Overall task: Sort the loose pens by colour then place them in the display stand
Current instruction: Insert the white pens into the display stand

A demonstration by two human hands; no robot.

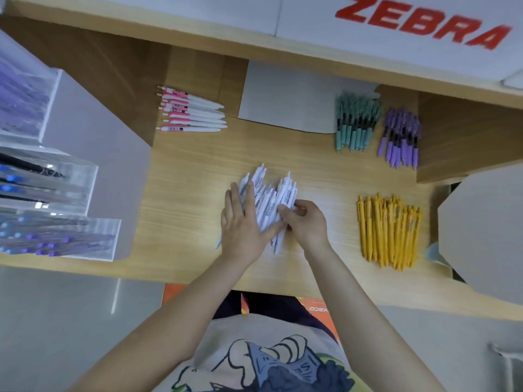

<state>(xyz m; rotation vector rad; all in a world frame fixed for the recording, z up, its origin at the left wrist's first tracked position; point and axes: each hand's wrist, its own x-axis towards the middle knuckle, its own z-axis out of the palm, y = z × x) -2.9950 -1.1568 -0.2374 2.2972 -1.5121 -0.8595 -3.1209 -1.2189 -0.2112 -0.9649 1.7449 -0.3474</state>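
The left hand lies flat with straight fingers pressed on the near-left side of a heap of white pens in the middle of the wooden table, while the right hand curls its fingers round the heap's right edge, pinching what looks like one or two barrels; exactly how many it has hold of cannot be told. The white pens fan out toward twelve o'clock, tips uneven, and one pale pen peeks out at about eight o'clock from the left hand, apart from the bundle. Going outward, pink-and-white pens lie in a neat row at eleven o'clock, teal pens and purple pens sit side by side at about one o'clock, and yellow pens are laid at three o'clock. The clear display stand, tiered and already holding blue and dark pens, stands at nine o'clock, well apart from every sorted pile. The sorting looks nearly finished, with this white group being squared up. The likely trouble is slippage: smooth round barrels squeezed from two sides could squirt out and roll off the near edge, or toward the yellow pile, and mix colours again. The stray pen at eight o'clock could also be left behind if the bundle is lifted without it.
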